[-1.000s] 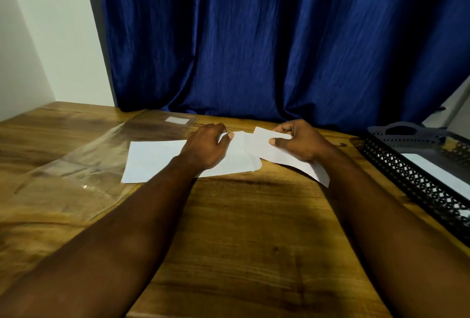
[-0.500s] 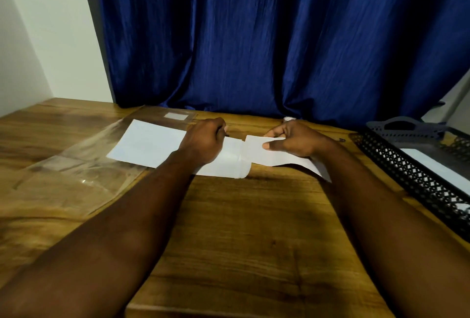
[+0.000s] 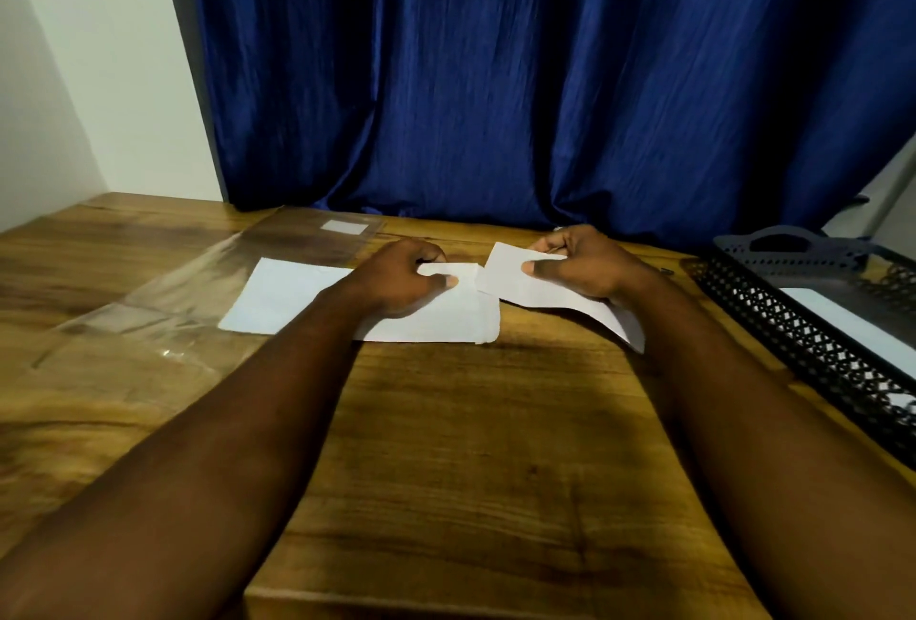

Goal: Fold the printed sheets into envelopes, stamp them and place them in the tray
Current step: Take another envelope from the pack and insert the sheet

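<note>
A white envelope (image 3: 436,319) lies on the wooden table (image 3: 471,446) at the far middle. My left hand (image 3: 396,277) pinches its open end between thumb and fingers. My right hand (image 3: 580,265) pinches a folded white sheet (image 3: 510,272), whose left edge meets the envelope's mouth; the sheet's right end trails down under my wrist. A black lattice tray (image 3: 793,337) stands at the right with a white envelope (image 3: 852,322) lying inside it.
A clear plastic sleeve (image 3: 163,322) with a small white label (image 3: 344,226) lies flat on the left of the table, partly under the envelope. A blue curtain (image 3: 545,74) hangs behind the table's far edge. A white wall stands at the left.
The envelope has swung flatter and nearer, and my left thumb now pinches its mouth. My right hand has lifted the folded sheet's left edge up to that opening.
</note>
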Demonstrator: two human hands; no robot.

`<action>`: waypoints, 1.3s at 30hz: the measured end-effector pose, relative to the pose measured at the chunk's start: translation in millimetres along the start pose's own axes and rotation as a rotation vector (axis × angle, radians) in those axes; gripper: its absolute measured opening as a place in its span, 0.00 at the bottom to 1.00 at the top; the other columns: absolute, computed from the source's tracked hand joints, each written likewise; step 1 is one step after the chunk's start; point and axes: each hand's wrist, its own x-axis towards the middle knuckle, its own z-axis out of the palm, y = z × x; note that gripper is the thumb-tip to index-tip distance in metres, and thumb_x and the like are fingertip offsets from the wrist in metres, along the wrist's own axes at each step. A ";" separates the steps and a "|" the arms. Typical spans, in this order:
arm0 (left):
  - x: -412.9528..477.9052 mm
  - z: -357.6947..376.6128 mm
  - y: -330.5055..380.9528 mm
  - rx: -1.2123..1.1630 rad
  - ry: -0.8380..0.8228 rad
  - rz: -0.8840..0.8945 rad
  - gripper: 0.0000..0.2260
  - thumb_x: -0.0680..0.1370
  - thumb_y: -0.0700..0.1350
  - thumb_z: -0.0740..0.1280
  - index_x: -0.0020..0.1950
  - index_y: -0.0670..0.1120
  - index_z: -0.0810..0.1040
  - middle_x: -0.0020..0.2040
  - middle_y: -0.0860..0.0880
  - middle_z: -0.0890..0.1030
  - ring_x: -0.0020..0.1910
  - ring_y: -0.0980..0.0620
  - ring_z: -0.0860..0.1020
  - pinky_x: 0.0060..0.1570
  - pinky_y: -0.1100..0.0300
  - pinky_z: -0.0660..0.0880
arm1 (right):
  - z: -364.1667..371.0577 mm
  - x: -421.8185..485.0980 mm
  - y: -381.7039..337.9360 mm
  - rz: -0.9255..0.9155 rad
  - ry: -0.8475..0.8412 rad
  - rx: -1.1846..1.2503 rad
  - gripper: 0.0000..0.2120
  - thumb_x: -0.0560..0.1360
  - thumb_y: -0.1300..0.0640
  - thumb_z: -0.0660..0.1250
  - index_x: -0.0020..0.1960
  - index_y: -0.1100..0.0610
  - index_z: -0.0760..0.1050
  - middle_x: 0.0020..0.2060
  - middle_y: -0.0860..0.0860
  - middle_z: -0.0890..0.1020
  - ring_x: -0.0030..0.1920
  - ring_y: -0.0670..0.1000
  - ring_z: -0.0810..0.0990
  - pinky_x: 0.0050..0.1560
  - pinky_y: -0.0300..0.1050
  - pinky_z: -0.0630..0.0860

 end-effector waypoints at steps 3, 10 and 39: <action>6.5 0.8 -1.7 0.019 0.116 -0.014 0.06 0.79 0.55 0.74 0.47 0.54 0.82 0.48 0.59 0.81 0.50 0.60 0.77 0.46 0.59 0.71 | -1.3 0.0 -3.3 -0.020 0.054 0.071 0.15 0.76 0.49 0.78 0.62 0.49 0.84 0.55 0.45 0.87 0.54 0.47 0.84 0.56 0.46 0.80; 6.6 -0.1 1.6 -0.198 0.151 -0.048 0.14 0.74 0.45 0.80 0.54 0.56 0.81 0.60 0.58 0.81 0.59 0.58 0.78 0.56 0.59 0.74 | 3.6 -1.2 -2.2 -0.068 0.045 0.058 0.15 0.77 0.49 0.78 0.62 0.47 0.84 0.57 0.44 0.85 0.56 0.46 0.83 0.53 0.43 0.78; 9.7 4.4 -5.2 -0.219 0.195 0.030 0.07 0.79 0.50 0.74 0.56 0.58 0.81 0.57 0.60 0.82 0.57 0.60 0.79 0.60 0.53 0.78 | 11.7 -13.6 -8.2 -0.135 -0.079 -0.017 0.14 0.74 0.49 0.81 0.58 0.44 0.84 0.54 0.40 0.84 0.53 0.41 0.82 0.49 0.41 0.74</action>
